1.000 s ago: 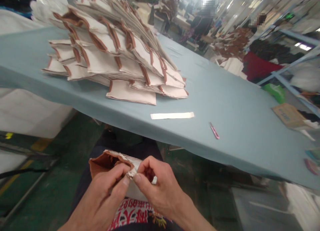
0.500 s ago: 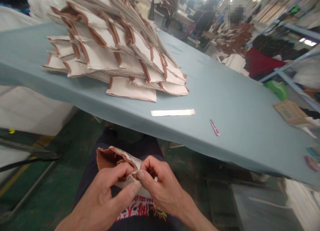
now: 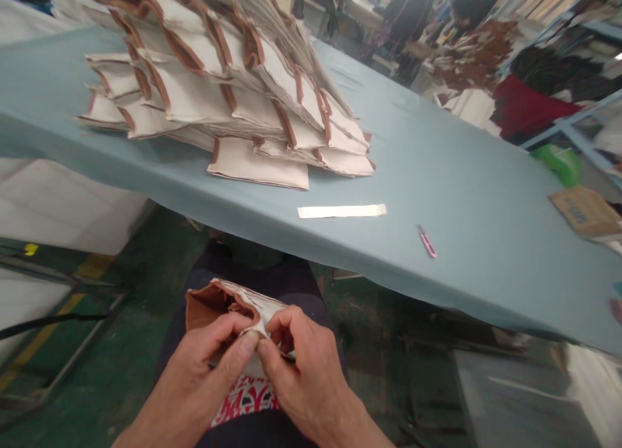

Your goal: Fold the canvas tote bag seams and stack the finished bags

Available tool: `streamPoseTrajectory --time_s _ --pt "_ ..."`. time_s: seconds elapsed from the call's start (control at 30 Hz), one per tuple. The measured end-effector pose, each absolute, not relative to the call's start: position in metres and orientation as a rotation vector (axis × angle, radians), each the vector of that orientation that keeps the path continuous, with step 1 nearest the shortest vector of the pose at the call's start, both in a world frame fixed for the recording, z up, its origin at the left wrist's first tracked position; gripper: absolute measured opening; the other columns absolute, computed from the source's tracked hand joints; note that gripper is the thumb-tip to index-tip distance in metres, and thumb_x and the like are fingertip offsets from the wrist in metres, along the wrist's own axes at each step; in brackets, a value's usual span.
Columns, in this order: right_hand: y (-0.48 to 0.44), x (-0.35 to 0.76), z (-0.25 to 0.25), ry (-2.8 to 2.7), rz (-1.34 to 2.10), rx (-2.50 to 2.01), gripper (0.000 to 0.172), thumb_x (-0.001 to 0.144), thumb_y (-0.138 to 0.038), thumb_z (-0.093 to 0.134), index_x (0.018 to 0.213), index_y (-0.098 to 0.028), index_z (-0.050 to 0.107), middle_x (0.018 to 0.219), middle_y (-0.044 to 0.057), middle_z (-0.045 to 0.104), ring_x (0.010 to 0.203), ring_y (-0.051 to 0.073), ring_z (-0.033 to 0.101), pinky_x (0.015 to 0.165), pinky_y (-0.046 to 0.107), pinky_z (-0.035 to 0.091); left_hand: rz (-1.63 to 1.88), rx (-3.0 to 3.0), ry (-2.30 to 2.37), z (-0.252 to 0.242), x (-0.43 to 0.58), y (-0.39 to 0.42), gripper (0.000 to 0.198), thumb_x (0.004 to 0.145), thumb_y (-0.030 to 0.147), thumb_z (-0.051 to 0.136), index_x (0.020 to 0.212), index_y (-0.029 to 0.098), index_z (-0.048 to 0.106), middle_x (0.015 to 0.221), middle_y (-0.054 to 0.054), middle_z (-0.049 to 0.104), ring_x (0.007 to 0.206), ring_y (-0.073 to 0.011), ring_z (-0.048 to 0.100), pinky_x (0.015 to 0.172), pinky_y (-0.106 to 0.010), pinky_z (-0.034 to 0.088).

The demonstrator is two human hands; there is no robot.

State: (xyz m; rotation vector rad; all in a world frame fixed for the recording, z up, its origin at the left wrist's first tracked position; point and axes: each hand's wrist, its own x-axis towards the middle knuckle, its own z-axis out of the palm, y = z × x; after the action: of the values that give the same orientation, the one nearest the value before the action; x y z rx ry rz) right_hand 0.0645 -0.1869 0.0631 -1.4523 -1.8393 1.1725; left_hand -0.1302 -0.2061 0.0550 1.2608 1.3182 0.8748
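A white cloth piece with brown lining (image 3: 207,307) is held over my lap, its brown inside facing up at the left. My left hand (image 3: 204,364) pinches its near edge between thumb and fingers. Right beside it, my right hand (image 3: 304,364) grips the same edge, the two thumbs almost touching. Part of the cloth is hidden under both hands. Red lettering on white shows below them. On the blue-covered table (image 3: 466,221) lie a pale strip (image 3: 341,211) and small pink-handled snips (image 3: 427,242).
A large pile of white cloth pieces with brown edges (image 3: 262,105) covers the table's left part. Toward the right end lie a cardboard piece (image 3: 586,212) and a green bag (image 3: 558,163). Other people and fabric heaps are behind. A metal frame (image 3: 63,377) stands at lower left.
My left thumb has closed in on the cloth edge, and my right hand has shifted slightly left, nearer to it. The view has moved a little, so the table items appear higher.
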Motion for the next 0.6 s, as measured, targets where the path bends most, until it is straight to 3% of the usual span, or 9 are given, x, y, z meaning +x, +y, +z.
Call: streamPoseTrajectory --time_s 0.1,0.33,0.47,0.6 --pt "-0.193 0.059 0.058 -1.791 1.258 -1.474 0.012 0.103 -0.033 0.073 0.096 -0.025 0.067 0.080 0.000 0.072 0.066 0.017 0.063 0.066 0.029 0.044 0.852 1.251 1.369 0.053 -0.135 -0.207 0.044 0.111 0.052 0.062 0.082 0.022 0.077 0.076 -0.001 0.076 0.067 -0.0177 0.069 0.062 -0.022 0.055" --pt "-0.202 0.051 0.051 -1.696 1.409 -1.446 0.023 0.107 -0.039 0.069 0.090 -0.025 0.062 0.073 -0.002 0.066 0.065 0.016 0.060 0.065 0.028 0.039 0.838 1.411 1.484 0.058 -0.132 -0.201 0.044 0.102 0.040 0.060 0.062 0.024 0.051 0.058 0.006 0.047 0.052 -0.0121 0.046 0.052 -0.023 0.037" --pt "-0.205 0.047 0.046 -1.692 1.405 -1.465 0.020 0.106 -0.035 0.062 0.089 -0.025 0.060 0.070 -0.003 0.062 0.062 0.016 0.056 0.065 0.030 0.036 0.930 1.238 1.635 0.044 -0.124 -0.203 0.045 0.101 0.042 0.061 0.062 0.024 0.048 0.059 0.007 0.041 0.054 -0.0128 0.043 0.054 -0.024 0.036" --pt "-0.205 0.048 0.044 -1.691 1.369 -1.518 0.015 0.095 -0.034 0.070 0.091 -0.026 0.059 0.072 -0.004 0.060 0.063 0.016 0.053 0.066 0.031 0.034 0.937 1.137 1.604 0.038 -0.122 -0.199 0.046 0.103 0.045 0.060 0.063 0.024 0.053 0.059 0.006 0.046 0.053 -0.0138 0.044 0.050 -0.024 0.038"
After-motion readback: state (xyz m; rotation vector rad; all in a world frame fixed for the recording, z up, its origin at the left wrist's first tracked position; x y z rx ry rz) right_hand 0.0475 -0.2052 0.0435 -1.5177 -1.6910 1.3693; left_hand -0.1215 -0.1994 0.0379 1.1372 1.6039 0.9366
